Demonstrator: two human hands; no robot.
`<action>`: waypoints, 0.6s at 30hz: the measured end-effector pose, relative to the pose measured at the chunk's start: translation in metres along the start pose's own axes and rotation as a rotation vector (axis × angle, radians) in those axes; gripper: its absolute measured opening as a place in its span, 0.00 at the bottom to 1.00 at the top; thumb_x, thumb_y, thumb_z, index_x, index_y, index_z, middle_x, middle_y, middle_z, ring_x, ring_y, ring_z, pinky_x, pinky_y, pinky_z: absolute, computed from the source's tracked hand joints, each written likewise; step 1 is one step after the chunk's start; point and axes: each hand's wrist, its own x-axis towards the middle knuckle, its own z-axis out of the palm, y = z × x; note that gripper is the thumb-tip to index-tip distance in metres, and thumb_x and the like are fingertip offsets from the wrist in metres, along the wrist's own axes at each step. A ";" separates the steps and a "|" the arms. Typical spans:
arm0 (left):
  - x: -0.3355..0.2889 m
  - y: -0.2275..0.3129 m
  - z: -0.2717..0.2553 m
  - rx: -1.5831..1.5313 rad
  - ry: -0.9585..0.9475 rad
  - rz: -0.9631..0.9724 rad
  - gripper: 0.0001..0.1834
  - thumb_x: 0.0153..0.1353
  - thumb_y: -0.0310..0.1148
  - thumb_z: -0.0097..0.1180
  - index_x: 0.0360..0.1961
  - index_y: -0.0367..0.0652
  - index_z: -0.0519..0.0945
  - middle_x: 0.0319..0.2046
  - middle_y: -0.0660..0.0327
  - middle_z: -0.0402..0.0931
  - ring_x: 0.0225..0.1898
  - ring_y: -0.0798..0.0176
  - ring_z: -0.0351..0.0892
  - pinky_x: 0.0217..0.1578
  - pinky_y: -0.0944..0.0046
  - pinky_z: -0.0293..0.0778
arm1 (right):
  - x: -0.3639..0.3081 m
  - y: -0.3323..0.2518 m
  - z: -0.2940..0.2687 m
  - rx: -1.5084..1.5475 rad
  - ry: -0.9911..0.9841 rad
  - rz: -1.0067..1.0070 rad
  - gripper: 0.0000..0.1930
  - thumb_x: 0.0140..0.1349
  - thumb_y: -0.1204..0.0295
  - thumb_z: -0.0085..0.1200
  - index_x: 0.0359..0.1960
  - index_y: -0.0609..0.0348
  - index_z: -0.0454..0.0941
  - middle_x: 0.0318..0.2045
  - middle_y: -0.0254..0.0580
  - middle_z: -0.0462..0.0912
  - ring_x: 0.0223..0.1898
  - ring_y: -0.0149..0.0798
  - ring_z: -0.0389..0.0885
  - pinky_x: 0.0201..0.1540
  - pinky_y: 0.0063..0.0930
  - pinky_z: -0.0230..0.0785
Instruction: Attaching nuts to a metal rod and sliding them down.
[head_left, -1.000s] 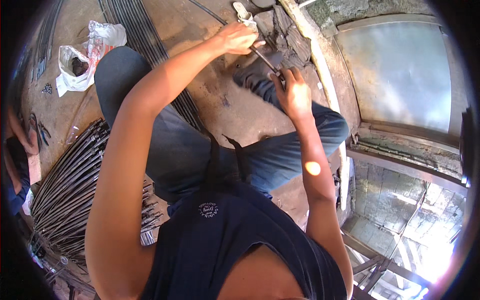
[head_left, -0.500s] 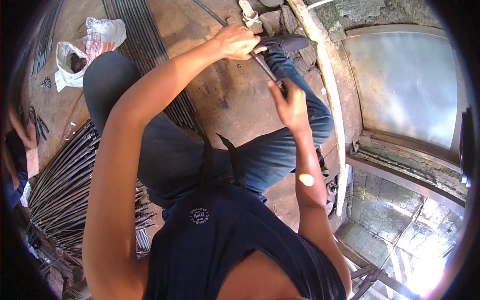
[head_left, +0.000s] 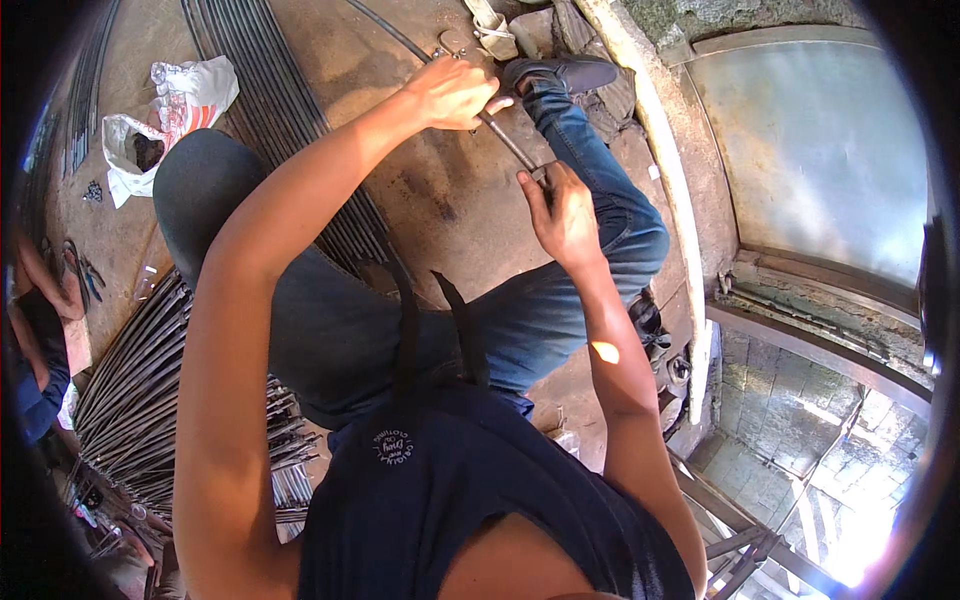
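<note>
My left hand point(head_left: 457, 94) is closed around a long, dark metal rod point(head_left: 513, 142), which slants from the far edge down toward my right hand. The fingers of my right hand point(head_left: 566, 215) curl at the rod's near end, where a small dark piece point(head_left: 541, 175) shows beside the thumb. What that piece is, I cannot make out. The rod is held above the floor between my bent legs, close to my shoe point(head_left: 575, 72).
Long dark rods point(head_left: 270, 80) lie side by side beyond my left knee. Nearer, a fanned heap of rods point(head_left: 135, 370) spreads out. A white sack point(head_left: 190, 95) stands at the left, pliers point(head_left: 93, 278) beside another person's foot point(head_left: 72, 262). A pale pole point(head_left: 665, 150) runs along the right.
My right hand has turned a little at the rod's near end, its thumb now lower. My left hand keeps its grip. The whole view has shifted slightly.
</note>
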 end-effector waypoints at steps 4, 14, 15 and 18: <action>-0.002 -0.001 0.003 0.025 -0.060 -0.008 0.23 0.67 0.49 0.51 0.31 0.38 0.82 0.19 0.48 0.78 0.25 0.42 0.81 0.29 0.47 0.78 | -0.003 -0.006 0.000 0.115 -0.133 0.223 0.19 0.64 0.63 0.58 0.25 0.69 0.71 0.23 0.63 0.74 0.28 0.62 0.77 0.30 0.46 0.66; 0.001 -0.004 -0.004 -0.006 -0.004 0.000 0.23 0.67 0.49 0.49 0.30 0.38 0.81 0.18 0.48 0.78 0.24 0.42 0.81 0.29 0.46 0.77 | -0.004 0.001 0.000 -0.034 0.093 -0.065 0.12 0.58 0.69 0.63 0.32 0.65 0.76 0.29 0.53 0.80 0.24 0.50 0.79 0.29 0.37 0.72; 0.000 -0.003 -0.005 -0.004 -0.004 -0.002 0.23 0.67 0.49 0.49 0.30 0.38 0.81 0.18 0.48 0.78 0.24 0.42 0.81 0.29 0.46 0.77 | -0.004 0.001 0.000 0.031 0.086 -0.002 0.11 0.57 0.70 0.65 0.35 0.64 0.77 0.31 0.50 0.81 0.24 0.47 0.80 0.30 0.34 0.74; 0.002 0.002 -0.012 -0.001 -0.043 -0.042 0.23 0.67 0.49 0.49 0.30 0.38 0.81 0.19 0.48 0.78 0.25 0.42 0.81 0.29 0.47 0.77 | -0.006 -0.002 -0.002 0.160 0.113 -0.010 0.14 0.53 0.75 0.67 0.40 0.65 0.78 0.31 0.46 0.80 0.25 0.40 0.81 0.31 0.31 0.74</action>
